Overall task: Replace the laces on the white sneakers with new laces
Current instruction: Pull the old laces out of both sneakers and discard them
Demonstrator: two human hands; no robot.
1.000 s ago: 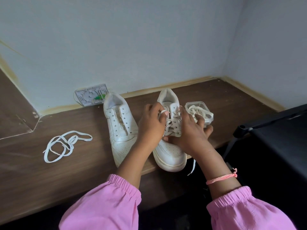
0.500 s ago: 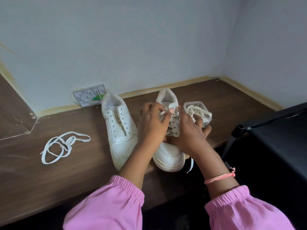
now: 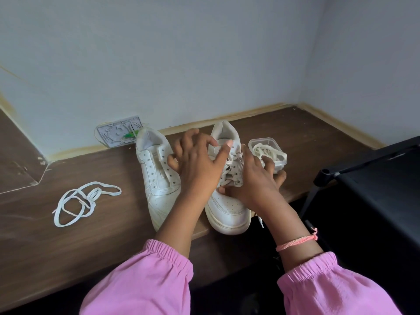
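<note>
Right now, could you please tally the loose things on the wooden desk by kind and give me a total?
White sneakers: 2, one unlaced and one laced under the hands
Shoelaces: 3, one loose, one on the laced sneaker, one bundle in the container
Clear plastic container: 1
Flat grey patterned card at the wall: 1
Total: 7

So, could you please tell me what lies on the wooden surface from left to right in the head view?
Loose lace → unlaced sneaker → left hand → laced sneaker → right hand → clear container of laces.
</note>
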